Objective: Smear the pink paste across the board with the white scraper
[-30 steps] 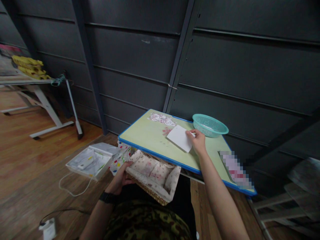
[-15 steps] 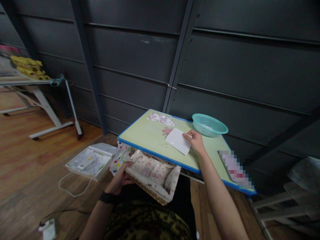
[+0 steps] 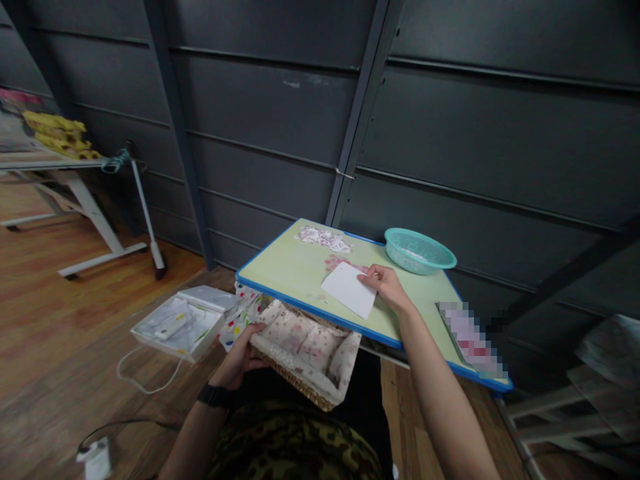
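My left hand [image 3: 244, 357] is closed on the left side of a wicker basket [image 3: 303, 347] lined with floral cloth. The basket is held over my lap, against the front edge of the pale yellow table [image 3: 277, 267]. Between thumb and fingers, my right hand [image 3: 386, 285] grips a thin white rectangular card [image 3: 349, 291] low over the tabletop. Just behind the card lies a pinkish patch [image 3: 336, 261], perhaps small pieces; I cannot make them out. Farther back is a spread pile of small white and pinkish pieces [image 3: 324, 238].
A turquoise plastic bowl [image 3: 420, 252] with white bits inside stands at the table's back right. A blurred-out flat item [image 3: 470, 340] lies at the right edge. An open white box [image 3: 183, 327] with a cable sits on the floor at left. A dark metal wall [image 3: 265, 113] rises behind.
My right hand has moved the white card a little left and toward the table's front edge, and its angle has shifted. My left hand and the basket have hardly moved.
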The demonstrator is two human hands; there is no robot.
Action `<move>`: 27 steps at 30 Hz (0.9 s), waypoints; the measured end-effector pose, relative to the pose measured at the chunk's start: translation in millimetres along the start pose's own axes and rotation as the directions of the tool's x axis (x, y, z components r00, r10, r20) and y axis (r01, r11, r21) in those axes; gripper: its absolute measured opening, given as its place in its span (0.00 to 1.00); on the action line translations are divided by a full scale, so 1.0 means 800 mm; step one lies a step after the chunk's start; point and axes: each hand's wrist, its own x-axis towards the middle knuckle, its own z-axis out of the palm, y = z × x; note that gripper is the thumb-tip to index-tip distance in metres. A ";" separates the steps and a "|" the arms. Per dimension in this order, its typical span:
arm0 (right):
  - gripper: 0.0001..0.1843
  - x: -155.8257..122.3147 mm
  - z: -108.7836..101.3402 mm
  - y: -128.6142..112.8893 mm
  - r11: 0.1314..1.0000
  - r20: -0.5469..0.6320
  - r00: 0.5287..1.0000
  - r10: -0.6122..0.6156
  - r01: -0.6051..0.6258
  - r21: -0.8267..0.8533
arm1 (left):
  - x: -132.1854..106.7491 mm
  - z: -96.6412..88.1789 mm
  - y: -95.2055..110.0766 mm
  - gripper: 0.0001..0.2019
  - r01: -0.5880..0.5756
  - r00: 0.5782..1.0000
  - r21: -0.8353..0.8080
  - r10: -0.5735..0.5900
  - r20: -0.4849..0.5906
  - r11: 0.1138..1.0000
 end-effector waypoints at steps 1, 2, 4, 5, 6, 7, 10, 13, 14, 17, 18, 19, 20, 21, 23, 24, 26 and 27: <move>0.29 -0.003 0.005 -0.001 1.000 0.054 0.998 0.012 -0.013 0.012 | 0.000 0.000 0.000 0.15 -0.002 1.000 -0.003 0.002 -0.002 1.000; 0.30 -0.005 0.011 -0.002 0.999 0.107 0.994 0.026 -0.028 0.022 | 0.000 0.000 -0.001 0.14 -0.002 1.000 -0.006 0.002 -0.004 1.000; 0.30 -0.011 0.024 -0.003 0.997 0.205 0.977 0.057 -0.066 0.035 | 0.000 0.001 -0.002 0.13 -0.001 1.000 -0.006 0.001 -0.007 1.000; 0.31 -0.012 0.030 -0.004 0.996 0.245 0.967 0.073 -0.085 0.036 | 0.000 0.001 -0.002 0.14 -0.002 1.000 -0.004 0.002 -0.008 1.000; 0.31 -0.013 0.034 -0.004 0.994 0.269 0.959 0.086 -0.100 0.039 | 0.000 0.001 -0.003 0.14 -0.003 1.000 -0.002 0.003 -0.006 1.000; 0.32 -0.013 0.037 -0.005 0.993 0.273 0.958 0.091 -0.108 0.047 | 0.000 0.001 -0.003 0.14 -0.003 1.000 -0.003 0.003 -0.005 1.000; 0.33 -0.008 0.038 -0.003 0.989 0.163 0.985 0.059 -0.080 0.124 | 0.000 0.002 -0.001 0.13 0.001 1.000 -0.005 -0.001 -0.016 1.000; 0.34 0.004 0.028 0.001 0.989 -0.099 0.995 0.018 -0.003 0.149 | -0.001 0.002 0.000 0.12 0.010 1.000 -0.009 -0.010 -0.022 1.000; 0.34 0.007 0.024 0.003 0.993 -0.213 0.977 -0.005 0.029 0.112 | -0.001 0.003 0.001 0.12 0.009 1.000 -0.010 -0.010 -0.020 1.000; 0.35 0.013 0.010 0.008 0.988 -0.507 0.849 -0.148 0.104 -0.114 | -0.001 0.003 0.001 0.12 -0.003 1.000 -0.013 0.003 -0.021 1.000; 0.35 0.013 0.006 0.009 0.974 -0.557 0.804 -0.207 0.116 -0.194 | -0.001 0.003 0.001 0.13 -0.004 1.000 -0.013 0.004 -0.024 1.000; 0.35 0.012 0.004 0.010 0.956 -0.579 0.772 -0.262 0.125 -0.266 | -0.002 0.003 0.001 0.13 -0.001 1.000 -0.013 0.000 -0.028 1.000; 0.34 0.011 0.002 0.012 0.936 -0.580 0.755 -0.308 0.131 -0.326 | -0.002 0.004 0.001 0.13 0.004 1.000 -0.015 -0.004 -0.031 1.000; 0.34 0.010 0.001 0.013 0.915 -0.568 0.747 -0.347 0.138 -0.378 | -0.002 0.004 0.001 0.13 0.008 0.999 -0.018 -0.009 -0.031 1.000; 0.33 0.008 0.002 0.015 0.871 -0.523 0.751 -0.405 0.142 -0.471 | -0.003 0.005 0.002 0.13 0.006 1.000 -0.025 -0.007 -0.028 1.000; 0.32 0.007 0.003 0.016 0.848 -0.497 0.758 -0.423 0.138 -0.511 | -0.004 0.005 0.003 0.14 0.002 1.000 -0.027 -0.003 -0.027 1.000; 0.31 0.006 0.006 0.019 0.810 -0.458 0.770 -0.445 0.129 -0.572 | -0.004 0.005 0.003 0.13 -0.002 1.000 -0.028 0.002 -0.031 1.000; 0.30 0.005 0.007 0.020 0.796 -0.449 0.770 -0.454 0.123 -0.593 | -0.004 0.005 0.003 0.12 0.000 0.999 -0.027 -0.001 -0.033 1.000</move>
